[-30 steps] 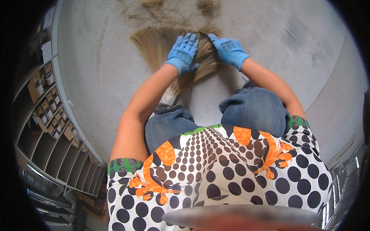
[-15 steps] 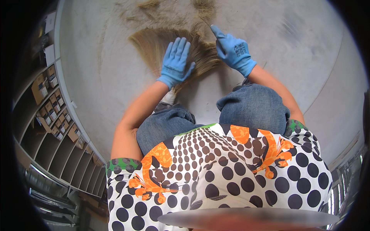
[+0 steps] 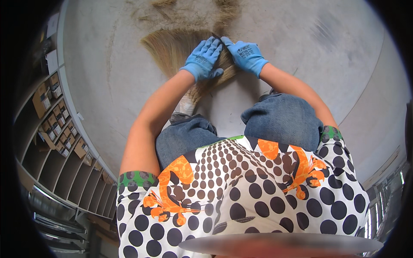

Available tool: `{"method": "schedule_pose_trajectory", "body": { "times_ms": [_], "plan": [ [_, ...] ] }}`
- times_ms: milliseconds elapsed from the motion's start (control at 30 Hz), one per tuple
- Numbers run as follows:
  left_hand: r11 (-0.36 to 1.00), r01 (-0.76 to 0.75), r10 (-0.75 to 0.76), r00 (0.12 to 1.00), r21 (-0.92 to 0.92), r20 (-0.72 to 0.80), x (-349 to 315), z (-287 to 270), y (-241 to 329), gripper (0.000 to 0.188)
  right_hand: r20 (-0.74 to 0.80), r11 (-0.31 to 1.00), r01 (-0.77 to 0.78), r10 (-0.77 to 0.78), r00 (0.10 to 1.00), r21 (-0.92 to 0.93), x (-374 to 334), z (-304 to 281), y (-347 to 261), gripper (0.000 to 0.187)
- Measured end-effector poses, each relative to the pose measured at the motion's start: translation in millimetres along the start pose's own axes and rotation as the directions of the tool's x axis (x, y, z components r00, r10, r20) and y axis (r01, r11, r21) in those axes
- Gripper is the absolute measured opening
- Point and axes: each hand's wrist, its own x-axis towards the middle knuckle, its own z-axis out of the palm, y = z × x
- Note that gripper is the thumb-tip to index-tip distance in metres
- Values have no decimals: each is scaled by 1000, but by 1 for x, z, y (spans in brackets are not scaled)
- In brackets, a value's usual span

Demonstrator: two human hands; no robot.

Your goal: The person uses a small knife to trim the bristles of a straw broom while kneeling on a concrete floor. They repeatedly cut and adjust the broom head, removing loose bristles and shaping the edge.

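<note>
A fan-shaped grass broom [image 3: 165,45] with long tan bristles lies on the floor in front of my knees. Its narrow bound end [image 3: 186,105], wrapped in white, points back towards my left foot. My left hand [image 3: 204,59], in a blue glove, lies flat on the bristles with fingers stretched and the thumb apart. At the bristles' far right edge is my blue-gloved right hand [image 3: 246,56], its fingers curled and its index fingertip close to the left fingertips. A thin dark thing shows beside that fingertip; its kind is hidden.
Loose bristle clippings [image 3: 226,13] lie scattered on the grey floor [image 3: 297,47] beyond the broom. Along the left stands a shelf unit [image 3: 69,172] with many slots, some holding small cardboard boxes [image 3: 51,124]. My bent knees [image 3: 284,114] are close behind the hands.
My right hand has moved left and slightly down, onto the bristles' edge. My left hand has shifted a little right, and its fingertips now nearly meet the right hand.
</note>
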Motion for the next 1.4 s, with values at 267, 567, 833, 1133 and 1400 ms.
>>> {"method": "schedule_pose_trajectory", "body": {
  "times_ms": [267,567,833,1133,1400],
  "plan": [
    [1000,-3,3,1000,20,25,3,-1,7,100,69,999,21,-23,997,34,9,-3,4,57],
    [1000,11,-12,999,-15,-39,-3,5,9,98,114,999,9,-5,993,-33,-8,-7,13,54],
    [1000,11,-11,998,-4,-54,-2,1,10,99,77,998,-25,30,997,-60,-41,7,38,65],
    [999,40,-40,999,9,-17,-2,1,11,101,-24,996,91,-90,996,9,-53,-13,24,57],
    [999,43,-44,998,14,54,1,-9,12,101,16,996,85,-85,996,-16,13,-14,9,54]
  ]
}}
